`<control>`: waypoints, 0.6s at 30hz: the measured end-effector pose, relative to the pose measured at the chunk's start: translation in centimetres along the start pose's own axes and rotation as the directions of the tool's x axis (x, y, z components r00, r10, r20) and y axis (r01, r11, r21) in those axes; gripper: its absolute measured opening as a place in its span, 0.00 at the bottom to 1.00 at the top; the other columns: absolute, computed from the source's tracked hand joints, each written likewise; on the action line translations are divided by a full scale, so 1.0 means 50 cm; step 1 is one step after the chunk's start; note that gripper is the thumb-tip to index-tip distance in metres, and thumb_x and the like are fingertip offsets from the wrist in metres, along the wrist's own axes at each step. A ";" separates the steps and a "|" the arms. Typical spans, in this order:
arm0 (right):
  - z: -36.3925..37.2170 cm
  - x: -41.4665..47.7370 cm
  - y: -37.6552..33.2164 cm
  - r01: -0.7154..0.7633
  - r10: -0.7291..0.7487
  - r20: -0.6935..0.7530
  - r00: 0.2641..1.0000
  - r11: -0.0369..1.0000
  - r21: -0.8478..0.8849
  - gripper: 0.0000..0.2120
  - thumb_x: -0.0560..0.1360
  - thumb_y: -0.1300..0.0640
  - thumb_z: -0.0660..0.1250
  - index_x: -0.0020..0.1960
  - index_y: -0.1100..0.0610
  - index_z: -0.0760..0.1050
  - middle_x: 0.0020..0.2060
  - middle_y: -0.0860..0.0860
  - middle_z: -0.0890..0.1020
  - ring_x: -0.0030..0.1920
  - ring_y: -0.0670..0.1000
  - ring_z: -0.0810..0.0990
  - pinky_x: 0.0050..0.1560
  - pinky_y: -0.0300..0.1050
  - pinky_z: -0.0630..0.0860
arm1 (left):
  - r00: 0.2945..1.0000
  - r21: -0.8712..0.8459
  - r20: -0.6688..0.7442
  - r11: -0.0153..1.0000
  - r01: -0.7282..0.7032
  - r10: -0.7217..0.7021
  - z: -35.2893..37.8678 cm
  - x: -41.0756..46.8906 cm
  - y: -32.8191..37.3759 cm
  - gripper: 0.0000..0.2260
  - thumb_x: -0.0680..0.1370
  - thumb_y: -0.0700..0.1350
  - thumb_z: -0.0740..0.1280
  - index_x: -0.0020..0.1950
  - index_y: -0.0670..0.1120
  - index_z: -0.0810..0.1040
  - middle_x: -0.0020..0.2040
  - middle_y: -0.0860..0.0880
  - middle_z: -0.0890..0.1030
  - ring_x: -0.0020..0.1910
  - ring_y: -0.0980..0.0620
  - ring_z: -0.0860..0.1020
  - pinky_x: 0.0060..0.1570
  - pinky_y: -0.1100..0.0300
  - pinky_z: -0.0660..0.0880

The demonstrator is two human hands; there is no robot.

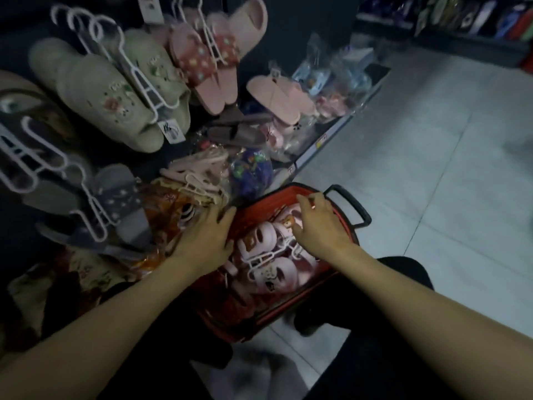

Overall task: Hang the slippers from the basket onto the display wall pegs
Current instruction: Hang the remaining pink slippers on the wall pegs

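Grey tiles (432, 140) fill the right of the frame, and a dark display wall (277, 39) in the upper left carries several hung slippers (115, 90). At lower centre the red basket (268, 197) holds many pink slippers (277, 272) on white hangers, so most of the work seems left. The left hand (202, 238) lies spread by its left rim. The right hand (320, 223) reaches in, and I cannot tell whether it pinches anything.

The pale tiled floor (432, 174) carries the red basket (248, 319), which stands just beside a low shelf (331, 133) heaped with bagged slippers (326, 82).
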State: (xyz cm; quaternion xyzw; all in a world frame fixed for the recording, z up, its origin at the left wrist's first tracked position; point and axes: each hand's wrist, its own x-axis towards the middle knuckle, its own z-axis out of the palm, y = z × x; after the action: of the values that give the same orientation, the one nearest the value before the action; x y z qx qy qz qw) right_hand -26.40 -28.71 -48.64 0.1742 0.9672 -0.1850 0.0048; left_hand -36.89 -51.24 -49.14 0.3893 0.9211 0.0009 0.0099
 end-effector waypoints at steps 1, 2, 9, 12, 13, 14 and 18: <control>0.021 0.006 0.011 -0.024 0.023 0.030 0.999 0.999 0.024 0.30 0.76 0.52 0.64 0.75 0.60 0.59 0.67 0.61 0.64 0.67 0.64 0.64 0.63 0.56 0.70 | 1.000 -0.014 0.030 1.000 0.007 -0.006 0.020 0.004 0.006 0.32 0.75 0.52 0.66 0.76 0.46 0.60 0.69 0.40 0.67 0.66 0.38 0.67 0.61 0.48 0.69; 0.041 0.012 0.020 -0.052 0.049 0.064 0.997 0.997 0.051 0.30 0.76 0.53 0.65 0.75 0.59 0.60 0.66 0.62 0.64 0.67 0.64 0.65 0.64 0.56 0.70 | 0.998 -0.030 0.070 0.999 0.011 -0.009 0.043 0.008 0.009 0.32 0.76 0.52 0.65 0.77 0.46 0.59 0.69 0.40 0.65 0.68 0.39 0.66 0.62 0.49 0.69; 0.170 0.045 0.088 -0.303 0.233 0.312 0.921 0.932 0.201 0.27 0.75 0.55 0.65 0.71 0.62 0.64 0.66 0.64 0.66 0.66 0.65 0.69 0.64 0.51 0.69 | 0.957 -0.120 0.287 0.993 -0.016 0.050 0.198 0.032 -0.007 0.31 0.78 0.52 0.62 0.78 0.47 0.56 0.67 0.42 0.64 0.65 0.39 0.67 0.59 0.51 0.70; 0.221 0.056 0.116 -0.394 0.288 0.413 0.864 0.898 0.197 0.19 0.75 0.55 0.65 0.63 0.63 0.72 0.60 0.63 0.75 0.62 0.62 0.73 0.53 0.46 0.70 | 0.908 -0.207 0.417 0.977 0.047 0.045 0.264 0.040 -0.026 0.33 0.75 0.51 0.64 0.78 0.48 0.56 0.66 0.41 0.64 0.62 0.37 0.68 0.55 0.50 0.71; 0.236 0.063 0.119 -0.433 0.310 0.444 0.841 0.877 0.207 0.16 0.75 0.55 0.65 0.59 0.63 0.75 0.55 0.61 0.78 0.59 0.61 0.76 0.47 0.44 0.69 | 0.889 -0.260 0.455 0.961 0.092 0.038 0.281 0.043 -0.029 0.34 0.73 0.52 0.64 0.77 0.49 0.58 0.66 0.42 0.65 0.62 0.37 0.69 0.56 0.50 0.72; 0.249 0.070 0.120 -0.473 0.333 0.473 0.816 0.855 0.214 0.14 0.75 0.55 0.65 0.56 0.62 0.76 0.51 0.59 0.79 0.56 0.61 0.77 0.44 0.43 0.67 | 0.875 -0.322 0.483 0.935 0.148 0.027 0.298 0.048 -0.032 0.35 0.70 0.52 0.64 0.76 0.50 0.59 0.66 0.42 0.66 0.63 0.37 0.69 0.58 0.51 0.72; 0.288 0.096 0.107 -0.587 0.407 0.496 0.767 0.759 0.283 0.20 0.76 0.59 0.64 0.67 0.60 0.70 0.60 0.59 0.78 0.62 0.60 0.75 0.48 0.41 0.67 | 0.877 -0.578 0.480 0.757 0.303 0.016 0.353 0.081 -0.033 0.37 0.63 0.55 0.68 0.72 0.50 0.66 0.67 0.46 0.72 0.66 0.44 0.71 0.61 0.53 0.71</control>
State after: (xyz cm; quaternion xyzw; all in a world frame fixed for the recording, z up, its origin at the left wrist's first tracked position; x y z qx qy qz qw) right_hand -29.89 -27.61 -64.31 0.3849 0.7962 -0.4132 0.2173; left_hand -40.58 -49.59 -66.86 0.2774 0.8640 0.2210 0.3574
